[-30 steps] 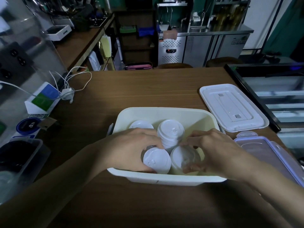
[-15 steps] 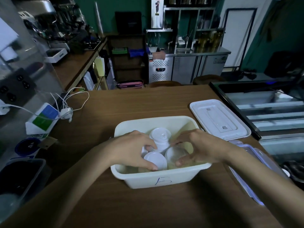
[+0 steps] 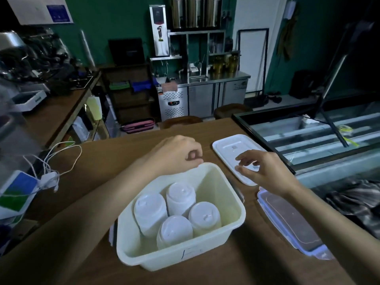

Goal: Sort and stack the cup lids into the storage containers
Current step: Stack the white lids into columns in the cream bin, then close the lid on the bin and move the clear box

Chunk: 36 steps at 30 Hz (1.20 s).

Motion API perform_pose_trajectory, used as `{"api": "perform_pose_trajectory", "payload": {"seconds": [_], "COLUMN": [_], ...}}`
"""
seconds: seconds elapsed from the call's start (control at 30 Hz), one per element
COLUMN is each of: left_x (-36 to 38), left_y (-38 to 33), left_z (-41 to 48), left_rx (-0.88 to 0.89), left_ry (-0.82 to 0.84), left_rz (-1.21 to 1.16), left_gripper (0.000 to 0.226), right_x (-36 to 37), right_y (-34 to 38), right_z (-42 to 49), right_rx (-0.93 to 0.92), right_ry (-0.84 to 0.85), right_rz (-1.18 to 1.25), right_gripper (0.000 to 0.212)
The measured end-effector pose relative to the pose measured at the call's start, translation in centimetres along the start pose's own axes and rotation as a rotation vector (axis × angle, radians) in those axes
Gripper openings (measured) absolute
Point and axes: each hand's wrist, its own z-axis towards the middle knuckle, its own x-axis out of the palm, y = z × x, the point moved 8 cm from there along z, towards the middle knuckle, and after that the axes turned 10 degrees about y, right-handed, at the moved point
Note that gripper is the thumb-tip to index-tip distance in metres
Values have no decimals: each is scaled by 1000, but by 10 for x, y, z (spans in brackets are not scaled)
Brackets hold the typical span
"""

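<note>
Cream plastic was seen in the tub point(image 3: 232, 221) set nearest on the wooden worktop point(image 3: 102, 153), with a handwritten mark on its near wall. Four stacks of white cup lids point(image 3: 174, 231) were packed close together inside it, toward its near-left part. Just to the right of the tub, a clear lid point(image 3: 292, 223) with bluish clips was laid flat.

At the tub's far rim the left hand point(image 3: 176, 155) was held, its grip drawn together with the fingers curled under and nothing seen in it; whether the rim was touched could not be told. The right hand point(image 3: 265, 169) was held over a flat white container lid point(image 3: 226, 147), its grip apart and the fingers relaxed; contact could not be made out.

A white charger point(image 3: 49, 179) with looped cables was left further off at the left. A stainless cabinet point(image 3: 203, 99) was seen farthest back, against a green wall.
</note>
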Motion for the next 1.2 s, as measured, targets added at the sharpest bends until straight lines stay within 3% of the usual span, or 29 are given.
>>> {"api": "perform_pose_trajectory", "payload": {"seconds": [0.4, 0.67, 0.73, 0.9, 1.07, 1.2], "left_x": [58, 157, 169, 168, 154, 121], "left_y": [50, 88, 97, 114, 113, 106], "left_z": [167, 239, 250, 250, 216, 187], "left_rx": [63, 119, 136, 179, 248, 256], "left_ry": [336, 618, 601, 431, 418, 359], "left_rz": [216, 402, 348, 256, 397, 371], "left_gripper": [15, 68, 63, 10, 11, 11], "right_x": [56, 100, 104, 103, 104, 95], "right_y": [-111, -140, -144, -140, -127, -108], "right_z": [70, 111, 116, 126, 132, 134], "right_rx": [249, 328, 301, 207, 183, 174], "right_ry": [113, 111, 75, 91, 173, 189], "right_rz": [-125, -336, -330, -331, -298, -326], "right_gripper": [45, 65, 59, 52, 51, 54]}}
